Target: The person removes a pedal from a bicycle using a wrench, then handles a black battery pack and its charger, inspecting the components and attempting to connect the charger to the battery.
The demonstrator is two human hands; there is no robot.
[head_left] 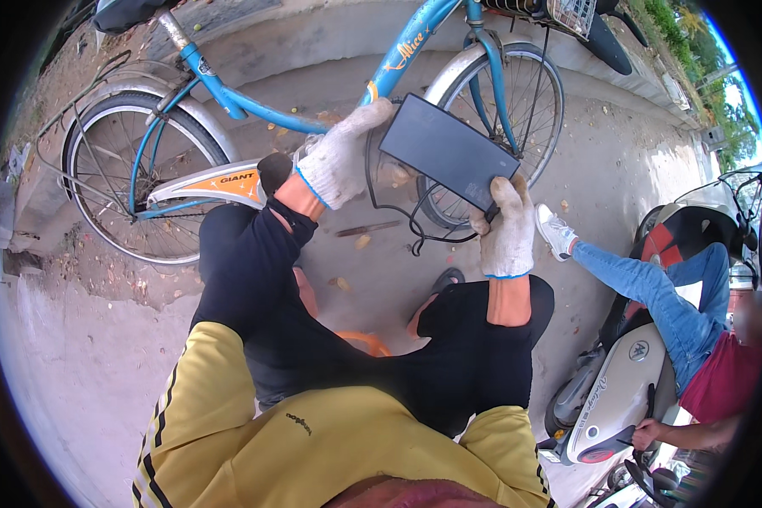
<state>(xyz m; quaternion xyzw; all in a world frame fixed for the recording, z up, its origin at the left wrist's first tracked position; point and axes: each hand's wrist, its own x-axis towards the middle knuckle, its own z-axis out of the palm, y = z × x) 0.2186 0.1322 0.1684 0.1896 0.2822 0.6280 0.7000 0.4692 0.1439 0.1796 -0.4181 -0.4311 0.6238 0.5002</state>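
A flat black power adapter with faint print at one end is held tilted above my knees. My right hand, in a white work glove, grips its lower right corner, the thumb on top. At the adapter's upper left end, my gloved left hand is closed on the black cable, though its curled fingers are partly hidden. The cable hangs in a loop beneath the adapter and runs back toward its right end. Behind both hands stands a blue bicycle with an orange and white chain guard.
At the right, a person in jeans sits on a beige and black scooter, one white shoe stretched toward my right hand. A low concrete step runs behind the bicycle. A thin stick and dry leaves lie on the ground.
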